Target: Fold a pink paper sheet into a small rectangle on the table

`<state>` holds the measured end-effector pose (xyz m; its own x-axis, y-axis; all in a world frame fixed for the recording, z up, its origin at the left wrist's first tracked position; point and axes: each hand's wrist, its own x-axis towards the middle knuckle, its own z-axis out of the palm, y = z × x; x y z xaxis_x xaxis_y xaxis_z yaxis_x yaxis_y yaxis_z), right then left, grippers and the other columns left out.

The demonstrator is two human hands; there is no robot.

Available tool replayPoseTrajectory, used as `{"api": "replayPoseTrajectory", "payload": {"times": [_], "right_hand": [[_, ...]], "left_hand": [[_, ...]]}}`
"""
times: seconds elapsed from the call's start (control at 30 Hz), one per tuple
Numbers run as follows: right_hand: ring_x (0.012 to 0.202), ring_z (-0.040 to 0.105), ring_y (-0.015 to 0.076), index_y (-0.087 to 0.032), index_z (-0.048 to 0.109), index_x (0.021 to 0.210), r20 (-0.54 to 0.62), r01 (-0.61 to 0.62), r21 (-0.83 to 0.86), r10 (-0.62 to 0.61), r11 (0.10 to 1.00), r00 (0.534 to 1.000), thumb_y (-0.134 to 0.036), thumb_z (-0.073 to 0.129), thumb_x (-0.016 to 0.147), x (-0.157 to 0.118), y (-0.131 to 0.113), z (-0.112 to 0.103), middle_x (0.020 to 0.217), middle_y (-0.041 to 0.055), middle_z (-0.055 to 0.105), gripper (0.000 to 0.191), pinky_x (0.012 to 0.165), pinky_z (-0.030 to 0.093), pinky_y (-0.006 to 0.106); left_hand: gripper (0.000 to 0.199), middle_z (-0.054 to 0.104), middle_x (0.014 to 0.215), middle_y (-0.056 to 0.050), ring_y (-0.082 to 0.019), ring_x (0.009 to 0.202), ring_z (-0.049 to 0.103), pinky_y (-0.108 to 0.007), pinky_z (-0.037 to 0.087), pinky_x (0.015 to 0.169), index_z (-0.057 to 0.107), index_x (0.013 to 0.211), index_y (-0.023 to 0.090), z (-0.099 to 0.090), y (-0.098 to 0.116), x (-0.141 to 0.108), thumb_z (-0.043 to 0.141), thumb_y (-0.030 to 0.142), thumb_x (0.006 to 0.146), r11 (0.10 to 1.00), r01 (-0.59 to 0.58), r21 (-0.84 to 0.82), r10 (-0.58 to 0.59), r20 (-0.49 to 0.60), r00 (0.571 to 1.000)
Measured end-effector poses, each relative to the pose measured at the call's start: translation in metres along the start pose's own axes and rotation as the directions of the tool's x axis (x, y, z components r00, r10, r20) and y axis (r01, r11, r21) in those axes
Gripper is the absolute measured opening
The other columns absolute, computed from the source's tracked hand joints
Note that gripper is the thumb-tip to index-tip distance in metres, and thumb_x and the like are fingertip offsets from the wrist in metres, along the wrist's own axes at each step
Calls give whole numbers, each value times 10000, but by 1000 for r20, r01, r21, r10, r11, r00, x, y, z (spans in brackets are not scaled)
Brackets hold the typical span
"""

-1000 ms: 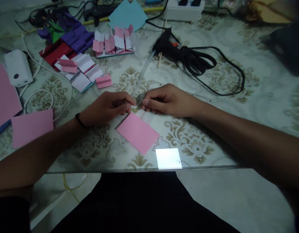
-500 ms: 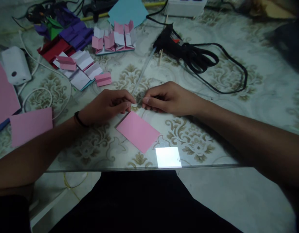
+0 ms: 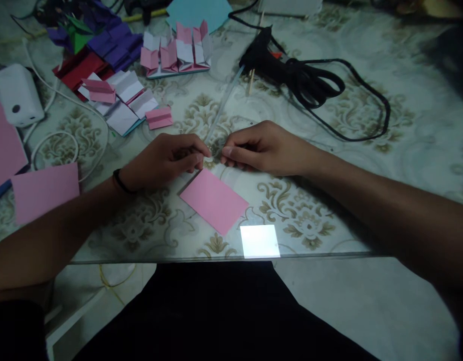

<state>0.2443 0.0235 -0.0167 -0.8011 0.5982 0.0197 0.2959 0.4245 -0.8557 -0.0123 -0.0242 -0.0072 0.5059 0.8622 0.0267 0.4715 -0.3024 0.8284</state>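
Observation:
A small pink paper rectangle (image 3: 215,202) lies flat on the table just in front of me. At its far corner rests my left hand (image 3: 167,156), fingers curled, with thumb and index fingertips close together. My right hand (image 3: 256,148) sits opposite, its thumb pressed to the bent fingers in a pinch. A narrow gap separates the two hands. Whatever either hand may hold is too small or hidden to make out. Beyond them lies a black glue gun (image 3: 259,57), its translucent glue stick (image 3: 225,98) pointing back toward the gap between my hands.
Folded pink-and-white paper pieces (image 3: 176,52), purple folded paper (image 3: 114,45) and red folded paper (image 3: 81,72) lie at the back left. A coiled black cord (image 3: 314,85) spreads right. Left are a white device (image 3: 19,95), its cable and another pink sheet (image 3: 46,193).
The view has tipped slightly, so the things at the back appear higher in the picture. Both hands and the pink paper stay almost in place.

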Motion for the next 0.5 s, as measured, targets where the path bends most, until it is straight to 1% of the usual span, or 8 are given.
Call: {"api": "replayPoseTrajectory", "payload": {"times": [0.27,0.5], "right_hand": [[618,522,96,-162,733,865,-16,17,3,-17,1000,1000,-423,603,1025,0,2,1,727,11,668,332,595,400,248],[622,544,98,-139,749,892,-28,26,79,-24,997,999,-446,644,1018,-2,4,1,699,13,656,349,588,403,244]], "left_hand": [[154,763,819,-6,-130,728,720,-220,558,706,747,1017,196,0,1,1,636,283,956,1000,22,0,-22,3,1000],[129,744,813,-19,-138,710,695,-255,556,700,748,1020,206,2,-1,0,652,276,970,998,20,-55,-20,-5,1000]]}}
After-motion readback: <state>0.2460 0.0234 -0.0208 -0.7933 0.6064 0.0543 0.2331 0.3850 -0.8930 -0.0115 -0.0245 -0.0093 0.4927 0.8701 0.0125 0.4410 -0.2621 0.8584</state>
